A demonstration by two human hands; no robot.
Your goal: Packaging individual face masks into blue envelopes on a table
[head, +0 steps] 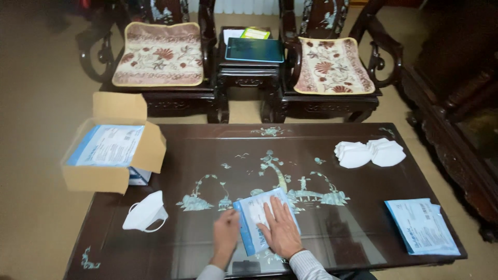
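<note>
both hands work at the near edge of the dark inlaid table (363, 137), close to the camera. right hand (280, 228) lies flat, fingers spread, pressing down on a blue-and-white mask packet (252, 218) that rests tilted on the table just in front of the mother-of-pearl tree inlay (272, 168); the palm is open and grasps nothing, it only weighs on the packet. left hand (226, 236) sits just beside the packet's left edge, fingers curled loosely and touching that edge; whether it pinches the packet i cannot tell. left of the packet, near the table's left end, a single white folded mask (145, 211) lies with its ear loop showing. beyond that, hanging over the table's far left corner, an open cardboard box (111, 155) holds a stack of blue-and-white packets. right of the packet, at the table's near right corner, sits a pile of flat empty-looking packets (421, 226). at the table's far right, a heap of white masks (369, 152) lies well apart from the hands. behind the table stand two carved wooden chairs with floral cushions (160, 54) and a small side table between them bearing a tablet (254, 50).
</note>
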